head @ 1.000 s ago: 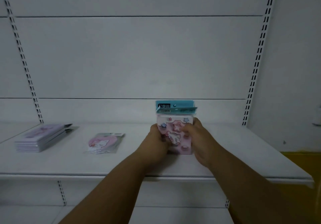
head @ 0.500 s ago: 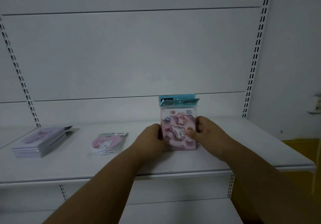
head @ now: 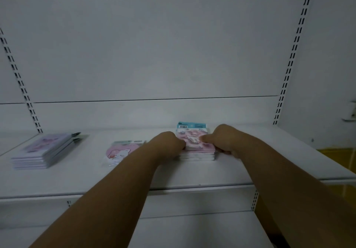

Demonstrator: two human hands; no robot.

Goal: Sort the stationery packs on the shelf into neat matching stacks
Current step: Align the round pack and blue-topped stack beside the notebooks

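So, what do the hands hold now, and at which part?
Both hands, left and right, grip the pink pack stack by its two side edges, flat on the shelf.

left hand (head: 167, 143), right hand (head: 223, 139), bare forearms, no sleeves, no jewellery

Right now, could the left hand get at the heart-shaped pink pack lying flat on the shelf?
Probably yes. The heart-shaped pack lies flat just left of the left hand, with nothing between them, but that hand first has to release the pink stack.
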